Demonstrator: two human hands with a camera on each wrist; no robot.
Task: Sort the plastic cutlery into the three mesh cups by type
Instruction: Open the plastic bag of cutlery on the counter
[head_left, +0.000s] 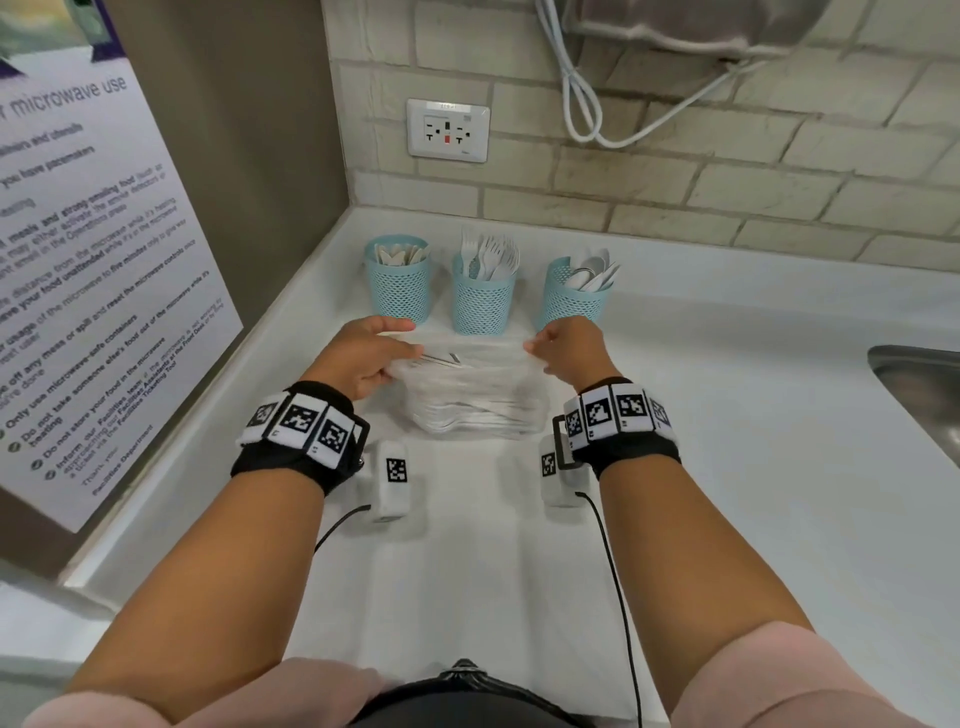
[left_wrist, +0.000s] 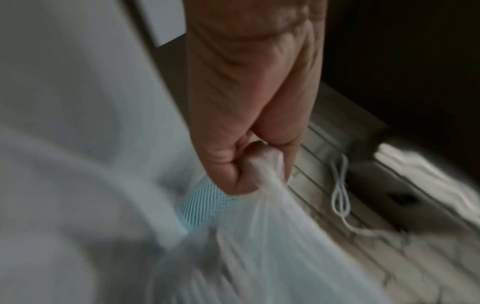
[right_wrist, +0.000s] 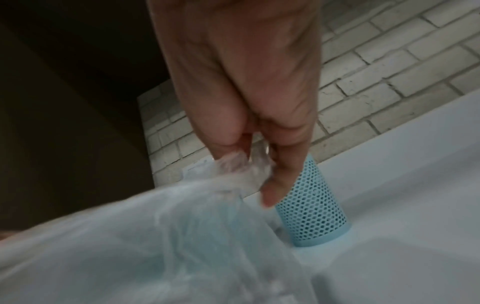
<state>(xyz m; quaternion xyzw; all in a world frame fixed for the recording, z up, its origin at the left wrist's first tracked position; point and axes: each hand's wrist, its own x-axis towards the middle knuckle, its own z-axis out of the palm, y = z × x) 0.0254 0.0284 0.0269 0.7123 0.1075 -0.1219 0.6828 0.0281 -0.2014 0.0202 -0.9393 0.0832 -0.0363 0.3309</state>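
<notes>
Fingers of my left hand (head_left: 363, 353) and right hand (head_left: 569, 349) each pinch a top corner of the clear cutlery bag (head_left: 475, 395), stretched between them on the white counter (head_left: 727, 415). Just beyond stand three mesh cups (head_left: 481, 306), holding knives, forks and spoons. Sink edge (head_left: 914, 384) lies well right; wall left.

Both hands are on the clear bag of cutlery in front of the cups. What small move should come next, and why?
Probably pull the two hands apart to open the clear bag. The left hand and right hand each pinch its top at opposite ends, the white cutlery is still inside it, and the three mesh cups stand just behind.
</notes>
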